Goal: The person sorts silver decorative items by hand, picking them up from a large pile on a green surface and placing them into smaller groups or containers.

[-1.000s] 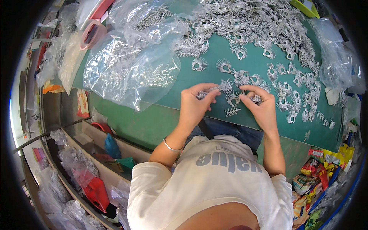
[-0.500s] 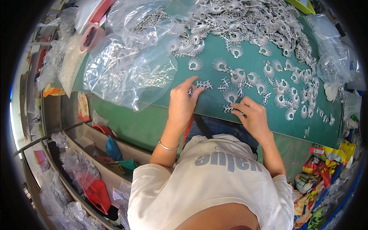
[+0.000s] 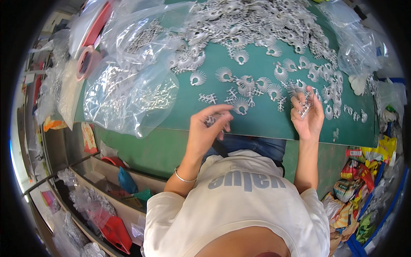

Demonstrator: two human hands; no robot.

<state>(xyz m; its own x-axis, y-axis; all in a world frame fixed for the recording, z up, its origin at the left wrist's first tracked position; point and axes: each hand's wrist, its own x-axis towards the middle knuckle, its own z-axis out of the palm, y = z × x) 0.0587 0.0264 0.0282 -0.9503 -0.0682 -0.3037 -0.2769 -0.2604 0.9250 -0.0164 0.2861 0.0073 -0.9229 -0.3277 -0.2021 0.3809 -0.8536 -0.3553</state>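
Note:
My left hand [image 3: 208,127] is closed at the near edge of the green table, fingers curled round small silver-grey branched pieces [image 3: 210,121] that show only in part. Farther right, my right hand [image 3: 307,115] is turned palm up over the table. Its fingers curl over a silver-grey branched piece [image 3: 305,109] shaped like a fishbone. Between the hands lies a fan-shaped piece [image 3: 240,106] with thin spokes. Another branched piece [image 3: 208,98] rests just beyond my left hand. Several more fans and branched pieces are scattered past them.
A big heap of silver-grey pieces [image 3: 257,21] covers the table's far side. Clear plastic bags [image 3: 132,96] with pieces inside lie at left, beside a pink tape roll [image 3: 88,63]. More clear plastic [image 3: 357,51] sits at right. Colourful packets [image 3: 357,171] stand low right, compartments [image 3: 124,171] low left.
My right hand has lifted a branched piece off the table, moved right and turned palm up. My left hand has drawn nearer to me, away from the branched piece beyond it. The view has shifted slightly.

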